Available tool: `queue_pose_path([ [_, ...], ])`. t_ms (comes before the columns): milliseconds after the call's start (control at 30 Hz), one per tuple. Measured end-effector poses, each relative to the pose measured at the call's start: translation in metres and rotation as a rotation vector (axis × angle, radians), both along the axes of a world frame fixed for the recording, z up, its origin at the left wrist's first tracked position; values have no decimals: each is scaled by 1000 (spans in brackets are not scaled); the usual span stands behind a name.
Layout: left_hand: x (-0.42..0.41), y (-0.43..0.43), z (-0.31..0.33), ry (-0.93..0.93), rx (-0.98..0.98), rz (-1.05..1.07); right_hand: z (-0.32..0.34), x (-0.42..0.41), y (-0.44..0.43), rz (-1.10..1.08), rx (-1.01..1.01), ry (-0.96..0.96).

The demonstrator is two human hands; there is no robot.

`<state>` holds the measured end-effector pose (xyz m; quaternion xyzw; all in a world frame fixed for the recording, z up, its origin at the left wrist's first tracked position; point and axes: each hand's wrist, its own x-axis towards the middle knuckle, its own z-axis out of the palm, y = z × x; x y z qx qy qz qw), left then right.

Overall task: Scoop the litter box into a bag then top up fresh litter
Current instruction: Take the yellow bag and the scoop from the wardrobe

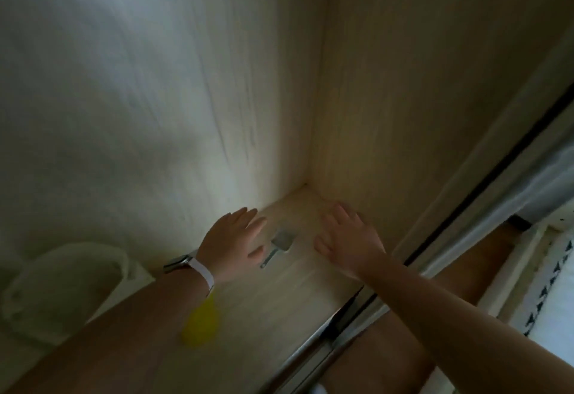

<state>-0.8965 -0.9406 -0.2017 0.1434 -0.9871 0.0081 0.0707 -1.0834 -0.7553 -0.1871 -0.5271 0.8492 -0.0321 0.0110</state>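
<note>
Down low, a scoop (281, 246) lies between left hand (237, 239) and right hand (348, 238).

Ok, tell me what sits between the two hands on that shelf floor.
In the head view, a small grey scoop lies on the pale shelf floor between the left hand and the right hand; neither hand touches it.
</note>
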Motion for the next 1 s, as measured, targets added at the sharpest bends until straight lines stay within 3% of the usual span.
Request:
queue_pose_path([
  [267, 57, -14, -90, -203, 200, 441, -98, -5, -64, 218, 29, -133],
  [433, 91, -12, -129, -291, 277, 594, -160, 3, -89, 285, 203, -135],
  [700, 134, -5, -202, -297, 489, 902, -252, 9, -120, 269, 298, -170],
  [900, 137, -10, -256, -144, 536, 1070, -327, 5, -147, 196, 332, -206],
  [1000, 135, -11, -283, -156, 563, 1082, -360, 6, -160, 139, 341, -234],
])
